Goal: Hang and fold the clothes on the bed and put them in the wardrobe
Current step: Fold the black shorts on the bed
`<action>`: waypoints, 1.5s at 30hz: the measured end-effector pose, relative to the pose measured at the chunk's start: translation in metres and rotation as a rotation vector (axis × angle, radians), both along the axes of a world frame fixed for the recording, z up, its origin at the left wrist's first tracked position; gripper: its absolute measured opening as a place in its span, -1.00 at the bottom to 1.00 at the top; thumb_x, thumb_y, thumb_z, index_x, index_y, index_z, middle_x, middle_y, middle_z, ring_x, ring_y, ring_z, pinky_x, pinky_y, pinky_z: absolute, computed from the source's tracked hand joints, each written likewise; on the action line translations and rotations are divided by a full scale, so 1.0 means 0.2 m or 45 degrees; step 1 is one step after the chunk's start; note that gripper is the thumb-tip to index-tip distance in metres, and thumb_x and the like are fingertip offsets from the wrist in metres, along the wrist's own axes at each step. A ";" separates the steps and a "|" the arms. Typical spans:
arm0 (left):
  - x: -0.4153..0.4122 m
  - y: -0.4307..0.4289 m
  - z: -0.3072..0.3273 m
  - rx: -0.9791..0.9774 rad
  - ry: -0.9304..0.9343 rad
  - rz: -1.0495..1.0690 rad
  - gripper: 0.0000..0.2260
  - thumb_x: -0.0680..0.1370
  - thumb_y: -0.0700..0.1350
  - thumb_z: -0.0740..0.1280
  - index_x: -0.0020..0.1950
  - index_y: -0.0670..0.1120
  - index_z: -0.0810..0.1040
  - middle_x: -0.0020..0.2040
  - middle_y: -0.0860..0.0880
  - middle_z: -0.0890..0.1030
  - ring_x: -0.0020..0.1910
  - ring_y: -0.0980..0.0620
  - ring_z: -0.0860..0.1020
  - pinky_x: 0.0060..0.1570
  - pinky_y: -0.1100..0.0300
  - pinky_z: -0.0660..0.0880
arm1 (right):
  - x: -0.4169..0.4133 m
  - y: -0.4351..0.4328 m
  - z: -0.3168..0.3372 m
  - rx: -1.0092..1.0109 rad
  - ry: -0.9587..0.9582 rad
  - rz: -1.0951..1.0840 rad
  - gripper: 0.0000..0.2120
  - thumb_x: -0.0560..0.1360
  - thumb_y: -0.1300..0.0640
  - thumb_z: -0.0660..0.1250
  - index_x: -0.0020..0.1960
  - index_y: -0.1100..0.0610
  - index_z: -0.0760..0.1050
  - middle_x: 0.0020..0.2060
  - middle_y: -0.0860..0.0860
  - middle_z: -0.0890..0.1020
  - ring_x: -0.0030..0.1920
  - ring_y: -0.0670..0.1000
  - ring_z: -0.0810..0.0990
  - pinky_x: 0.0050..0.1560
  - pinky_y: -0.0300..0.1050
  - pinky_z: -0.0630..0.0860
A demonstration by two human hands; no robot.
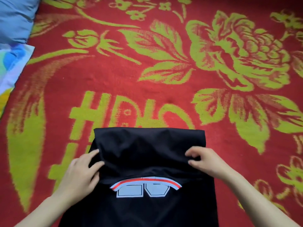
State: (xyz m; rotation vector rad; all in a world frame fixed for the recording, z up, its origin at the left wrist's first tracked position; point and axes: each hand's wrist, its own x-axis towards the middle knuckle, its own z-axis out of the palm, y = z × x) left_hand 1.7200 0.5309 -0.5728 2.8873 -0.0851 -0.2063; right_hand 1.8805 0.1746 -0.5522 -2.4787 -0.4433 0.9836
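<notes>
Black garment (147, 145) lies flat on the red-and-green floral blanket (164, 76), near edge of the bed, with its far part doubled back toward the white-and-red print (144, 188). Both forearms reach in from below. Left hand (82, 172) grips the fold's left edge, fingers curled over the cloth. Right hand (206, 163) pinches the right edge between thumb and fingertips. Blue pillow (14, 18) sits far left.
</notes>
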 end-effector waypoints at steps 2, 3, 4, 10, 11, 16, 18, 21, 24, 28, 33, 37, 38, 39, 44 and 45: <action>0.12 -0.05 0.01 0.061 -0.089 0.160 -0.65 0.39 -0.08 0.17 -0.05 -0.20 0.66 0.09 -0.30 0.57 0.02 -0.19 0.50 -0.25 -0.10 0.51 | 0.07 0.07 -0.01 -0.130 -0.305 0.064 -0.65 0.46 0.15 0.34 0.24 0.09 0.49 0.21 0.00 0.50 0.24 0.04 0.41 0.21 -0.14 0.36; 0.18 -0.07 0.01 0.102 -0.085 0.233 -0.69 0.39 -0.10 0.24 0.01 -0.21 0.65 0.13 -0.31 0.56 0.04 -0.23 0.52 -0.22 -0.13 0.51 | 0.10 0.09 -0.03 -0.239 -0.397 0.115 -0.57 0.48 0.11 0.31 0.34 0.08 0.40 0.33 0.03 0.40 0.34 0.06 0.31 0.25 -0.10 0.32; 0.25 -0.07 0.01 0.128 -0.031 0.294 -0.68 0.40 -0.13 0.34 0.12 -0.21 0.61 0.21 -0.31 0.51 0.10 -0.27 0.52 -0.14 -0.17 0.50 | 0.13 0.10 -0.06 -0.359 -0.432 0.163 -0.49 0.51 0.07 0.28 0.43 0.08 0.28 0.42 0.05 0.28 0.42 0.07 0.21 0.31 -0.07 0.28; 0.48 0.07 -0.13 0.313 0.635 0.377 -0.33 0.54 0.15 0.24 0.53 0.09 -0.05 0.53 0.00 0.13 0.48 -0.03 0.11 0.36 -0.04 0.15 | 0.23 0.08 -0.19 -0.656 -0.289 0.219 -0.37 0.53 -0.03 0.27 0.50 0.09 0.09 0.44 0.08 0.25 0.45 0.09 0.19 0.39 0.05 0.15; 0.49 0.09 -0.15 0.285 0.669 0.405 -0.37 0.54 0.16 0.24 0.52 0.09 0.03 0.47 -0.02 0.27 0.43 -0.04 0.22 0.34 -0.05 0.17 | 0.24 0.07 -0.20 -0.655 -0.328 0.209 -0.43 0.51 -0.05 0.29 0.44 0.10 0.20 0.35 0.10 0.36 0.37 0.11 0.30 0.34 0.03 0.20; 0.54 0.22 -0.12 0.326 0.410 0.416 -0.68 0.53 0.19 0.24 0.21 0.10 0.52 0.11 0.00 0.63 0.16 0.00 0.53 0.14 0.12 0.21 | 0.36 0.06 -0.16 -0.392 -0.322 -0.109 -0.80 0.44 0.04 0.40 -0.10 0.13 0.43 -0.03 0.15 0.57 0.04 0.18 0.52 -0.14 -0.03 0.35; 0.57 0.27 -0.10 0.274 0.377 0.510 -0.66 0.49 0.22 0.28 0.14 0.05 0.56 0.10 -0.05 0.62 0.16 -0.06 0.52 0.10 0.12 0.29 | 0.38 0.04 -0.16 -0.349 -0.213 -0.183 -0.76 0.42 0.03 0.42 -0.11 0.15 0.43 -0.06 0.15 0.57 0.00 0.17 0.53 -0.14 -0.03 0.39; 0.61 0.28 -0.09 0.206 0.457 0.549 -0.42 0.43 0.26 0.33 0.37 0.02 0.37 0.29 -0.12 0.46 0.29 -0.14 0.40 0.16 -0.05 0.35 | 0.39 0.01 -0.16 -0.204 -0.076 -0.233 -0.63 0.39 0.03 0.48 0.09 0.16 0.47 -0.01 0.07 0.56 0.03 0.11 0.52 0.02 -0.02 0.45; 0.66 0.21 -0.09 0.043 0.485 0.405 -0.24 0.43 0.20 0.38 0.52 0.04 0.11 0.51 -0.03 0.18 0.46 -0.06 0.18 0.30 -0.10 0.23 | 0.40 -0.02 -0.15 0.006 0.136 -0.373 -0.50 0.40 0.17 0.47 0.29 0.15 0.41 0.11 0.04 0.53 0.08 -0.01 0.49 0.09 -0.16 0.39; 0.75 0.13 -0.11 0.147 0.709 0.261 -0.21 0.44 0.02 0.40 0.53 0.09 0.00 0.46 -0.03 0.30 0.46 -0.01 0.17 0.37 -0.05 0.10 | 0.43 -0.06 -0.15 -0.062 0.013 -0.382 -0.56 0.39 0.35 0.37 0.26 0.21 0.46 0.12 0.13 0.57 0.14 0.11 0.52 0.13 -0.09 0.41; 0.75 0.16 -0.04 0.286 0.644 0.101 -0.78 0.42 0.04 0.41 -0.01 0.03 0.47 0.00 -0.01 0.55 0.15 -0.06 0.45 0.11 0.08 0.31 | 0.38 -0.12 -0.11 -0.006 -0.153 -0.467 -0.85 0.37 0.35 0.39 -0.09 0.19 0.54 -0.10 0.13 0.61 -0.04 0.10 0.53 -0.05 -0.05 0.40; 0.60 0.21 0.09 -0.193 0.527 0.106 -0.77 0.37 -0.11 0.50 -0.06 -0.13 0.54 -0.07 0.00 0.49 0.00 -0.07 0.48 -0.05 0.08 0.39 | 0.25 -0.20 0.00 0.176 -0.129 -0.598 -0.75 0.38 0.41 0.40 -0.27 0.09 0.46 -0.30 0.04 0.57 -0.31 -0.07 0.50 -0.29 -0.29 0.37; 0.54 0.21 0.14 -0.309 0.499 0.129 -0.76 0.36 -0.15 0.51 -0.04 -0.11 0.54 -0.02 0.02 0.53 -0.02 -0.01 0.50 -0.07 0.10 0.40 | 0.20 -0.22 0.04 0.226 -0.100 -0.623 -0.72 0.38 0.42 0.40 -0.29 0.08 0.44 -0.32 0.04 0.56 -0.36 -0.16 0.49 -0.33 -0.37 0.35; 0.45 0.19 0.18 -0.378 0.501 0.127 -0.75 0.36 -0.18 0.51 -0.03 -0.05 0.53 0.01 0.08 0.54 -0.07 0.06 0.51 -0.11 0.15 0.40 | 0.13 -0.24 0.08 0.264 -0.058 -0.629 -0.72 0.38 0.43 0.40 -0.30 0.09 0.44 -0.31 0.04 0.57 -0.38 -0.19 0.51 -0.34 -0.43 0.35; 0.08 0.11 0.29 -0.403 0.424 -0.151 -0.59 0.29 -0.26 0.54 -0.06 0.11 0.47 0.00 0.04 0.64 -0.13 -0.04 0.64 -0.16 0.09 0.50 | -0.21 -0.35 0.23 0.282 -0.203 -0.383 -0.69 0.28 0.56 0.39 -0.30 0.18 0.44 -0.13 0.00 0.62 -0.02 -0.09 0.59 0.00 -0.55 0.31; 0.02 0.10 0.29 -0.325 0.364 -0.278 -0.58 0.23 -0.26 0.55 -0.04 0.04 0.50 -0.06 -0.01 0.66 -0.15 -0.04 0.65 -0.17 0.13 0.48 | -0.28 -0.37 0.23 0.239 -0.333 -0.213 -0.71 0.21 0.59 0.39 -0.28 0.24 0.47 -0.11 0.01 0.61 0.06 0.08 0.58 0.08 -0.52 0.28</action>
